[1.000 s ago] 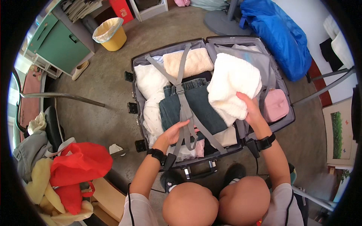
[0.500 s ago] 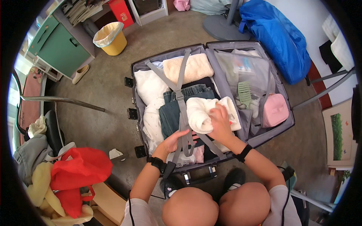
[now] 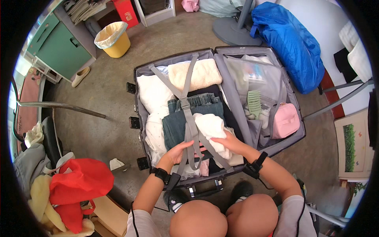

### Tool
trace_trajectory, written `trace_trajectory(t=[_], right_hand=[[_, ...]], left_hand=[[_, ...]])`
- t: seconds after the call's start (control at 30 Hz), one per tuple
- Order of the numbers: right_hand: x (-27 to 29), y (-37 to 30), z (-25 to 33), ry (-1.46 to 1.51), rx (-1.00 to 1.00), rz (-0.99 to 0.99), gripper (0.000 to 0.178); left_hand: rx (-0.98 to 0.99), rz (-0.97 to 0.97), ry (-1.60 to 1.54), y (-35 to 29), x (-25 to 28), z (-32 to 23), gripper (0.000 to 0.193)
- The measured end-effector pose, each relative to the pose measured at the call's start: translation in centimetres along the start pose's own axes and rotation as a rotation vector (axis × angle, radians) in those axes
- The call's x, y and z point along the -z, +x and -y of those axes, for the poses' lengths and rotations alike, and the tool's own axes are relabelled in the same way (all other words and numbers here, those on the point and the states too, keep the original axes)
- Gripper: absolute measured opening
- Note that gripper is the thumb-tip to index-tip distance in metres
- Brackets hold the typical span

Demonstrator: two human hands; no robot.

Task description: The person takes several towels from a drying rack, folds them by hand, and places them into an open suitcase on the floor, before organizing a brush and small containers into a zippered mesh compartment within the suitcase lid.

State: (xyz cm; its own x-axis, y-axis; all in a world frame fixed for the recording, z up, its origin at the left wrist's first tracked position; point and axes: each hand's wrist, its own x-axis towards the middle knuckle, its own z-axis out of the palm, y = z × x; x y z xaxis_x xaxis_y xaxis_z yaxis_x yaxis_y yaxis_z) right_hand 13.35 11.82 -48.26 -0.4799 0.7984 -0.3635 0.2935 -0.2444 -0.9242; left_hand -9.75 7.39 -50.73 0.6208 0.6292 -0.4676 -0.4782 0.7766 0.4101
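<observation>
The left hand (image 3: 181,153) is half-curled near the jeans (image 3: 173,124), at their near edge, with the straps (image 3: 190,124) between thumb and fingers — how firmly it grips them I cannot tell. The right hand (image 3: 231,143), apart from it and just right of the jeans, is clamped on a white cloth (image 3: 211,126), thumb on top. That cloth lies bunched over the jeans' right side — a pink pouch (image 3: 286,120) sits well to their right.

Bright; left-rim glare; white cloth (image 3: 209,125) nearly washed out; edges bowed, corners black.
</observation>
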Motion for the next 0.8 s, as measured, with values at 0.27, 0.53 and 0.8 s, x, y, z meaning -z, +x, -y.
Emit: trace_trajectory(t=[0.27, 0.53, 0.8], right_hand=[[0.2, 0.6, -1.5, 1.068, -0.469, 0.387, 0.042], [-0.6, 1.1, -4.2, 1.207, -0.617, 0.25, 0.039], [-1.1, 0.3, -2.8, 1.227, -0.557, 0.244, 0.037]], left_hand=[[-0.025, -0.108, 0.007, -0.1, -1.0, -0.5, 0.058], [-0.274, -0.367, 0.109, -1.1, 0.0, 1.2, 0.053], [-0.081, -0.347, 0.416, -3.0, -2.0, 0.4, 0.074]])
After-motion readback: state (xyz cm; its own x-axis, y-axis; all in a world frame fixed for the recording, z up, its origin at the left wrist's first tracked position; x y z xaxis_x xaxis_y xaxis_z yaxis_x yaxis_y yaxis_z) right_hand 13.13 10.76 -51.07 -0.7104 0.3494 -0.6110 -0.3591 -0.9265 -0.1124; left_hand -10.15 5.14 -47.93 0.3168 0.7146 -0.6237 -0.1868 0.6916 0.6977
